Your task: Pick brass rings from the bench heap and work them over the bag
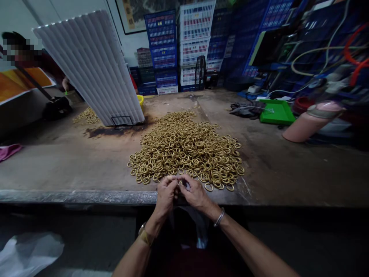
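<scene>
Brass-coloured rings (187, 148) lie heaped on the table (288, 169). At its near edge, left hand (166, 194) and right hand (196, 194) meet — both grips narrow; whether either holds a ring, I cannot tell from here.

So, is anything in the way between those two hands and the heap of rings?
Nothing visible. The left hand and right hand are together at the near edge of the ring heap. The tall corrugated panel stands behind and to the left, not between them.
</scene>
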A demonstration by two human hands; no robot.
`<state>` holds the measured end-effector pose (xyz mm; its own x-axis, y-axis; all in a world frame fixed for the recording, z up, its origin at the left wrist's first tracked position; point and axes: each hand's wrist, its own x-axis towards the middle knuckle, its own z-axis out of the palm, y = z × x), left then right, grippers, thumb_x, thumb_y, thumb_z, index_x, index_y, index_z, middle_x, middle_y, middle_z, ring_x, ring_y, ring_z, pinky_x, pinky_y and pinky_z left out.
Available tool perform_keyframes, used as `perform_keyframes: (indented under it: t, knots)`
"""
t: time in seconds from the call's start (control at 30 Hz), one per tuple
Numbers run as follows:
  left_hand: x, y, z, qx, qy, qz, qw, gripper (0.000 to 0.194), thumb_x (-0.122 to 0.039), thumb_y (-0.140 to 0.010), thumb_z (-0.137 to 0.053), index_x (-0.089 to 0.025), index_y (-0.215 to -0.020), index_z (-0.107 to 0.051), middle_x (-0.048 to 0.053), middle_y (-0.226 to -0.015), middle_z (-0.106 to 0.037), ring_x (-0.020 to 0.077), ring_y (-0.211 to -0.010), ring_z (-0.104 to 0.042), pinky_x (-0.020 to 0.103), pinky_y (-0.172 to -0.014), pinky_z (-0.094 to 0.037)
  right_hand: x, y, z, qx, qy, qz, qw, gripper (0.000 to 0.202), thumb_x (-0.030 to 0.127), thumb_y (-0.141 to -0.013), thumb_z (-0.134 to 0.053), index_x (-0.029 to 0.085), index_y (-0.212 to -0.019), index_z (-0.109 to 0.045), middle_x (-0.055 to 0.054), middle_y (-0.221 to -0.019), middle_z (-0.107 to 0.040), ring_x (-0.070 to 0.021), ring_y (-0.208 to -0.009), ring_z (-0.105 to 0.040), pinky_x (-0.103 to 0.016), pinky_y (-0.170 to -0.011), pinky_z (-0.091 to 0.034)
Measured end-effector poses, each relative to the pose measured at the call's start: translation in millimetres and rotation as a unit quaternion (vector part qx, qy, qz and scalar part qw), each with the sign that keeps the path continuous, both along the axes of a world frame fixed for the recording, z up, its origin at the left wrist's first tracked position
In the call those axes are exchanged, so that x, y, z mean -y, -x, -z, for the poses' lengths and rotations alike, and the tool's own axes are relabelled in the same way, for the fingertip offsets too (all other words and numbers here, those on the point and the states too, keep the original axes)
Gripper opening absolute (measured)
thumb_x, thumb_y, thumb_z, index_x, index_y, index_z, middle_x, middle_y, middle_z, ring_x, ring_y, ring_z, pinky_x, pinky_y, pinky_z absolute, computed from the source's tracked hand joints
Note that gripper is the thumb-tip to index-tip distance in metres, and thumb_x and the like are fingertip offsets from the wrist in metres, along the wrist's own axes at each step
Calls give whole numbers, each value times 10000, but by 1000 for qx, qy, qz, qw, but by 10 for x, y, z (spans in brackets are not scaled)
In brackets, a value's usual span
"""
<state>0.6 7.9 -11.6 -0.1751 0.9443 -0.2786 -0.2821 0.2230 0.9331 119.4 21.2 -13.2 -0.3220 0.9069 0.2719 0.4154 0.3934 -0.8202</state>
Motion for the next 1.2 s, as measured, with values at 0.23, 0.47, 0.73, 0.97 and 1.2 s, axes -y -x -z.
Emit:
perform_keyframes:
  t: [0.23,0.47,0.73,0.97,1.2]
  knots:
    - [-3,16,-29,130,51,5,990,282,-288,-565,-694,-147,-760,-546,-52,-498,-515,34,-373,-398,137,-353,-250,-115,-60,91,-16,32,56,998,177,168,-764,-433,193,-884,-561,-19,-828,-635,-130,-747,-585,-241,-699,-439]
    - [11,11,-66,179,77,15,981,319,-296,-529,-716,-131,-729,-528,-48,-534,-498,22,-390,-391,135,-364,-250,-56,-87,39,13,-72,97,993,154,191,-782,-433,191,-874,-556,-47,-856,-601,-156,-829,-554,-266,-759,-415]
    - [94,-64,-91,129,20,33,991,293,-351,-590,-687,-136,-696,-520,-47,-566,-487,35,-428,-408,146,-373,-279,-19,-17,-11,-35,91,44,994,205,346,-796,-449,179,-728,-547,19,-632,-556,-103,-586,-494,-205,-567,-381]
    - [127,-74,-78,2,-11,83,996,289,-402,-673,-613,-154,-796,-532,-36,-596,-528,42,-398,-407,154,-349,-294,-97,-59,-5,-69,145,48,986,213,331,-775,-452,168,-679,-550,29,-589,-555,-101,-576,-475,-212,-575,-368]
    - [137,-24,-76,21,-14,130,991,271,-404,-683,-606,-166,-763,-504,-49,-596,-502,33,-393,-398,150,-360,-278,-112,-55,45,-132,194,46,971,209,331,-757,-450,172,-645,-528,47,-507,-498,-86,-469,-419,-206,-487,-342]
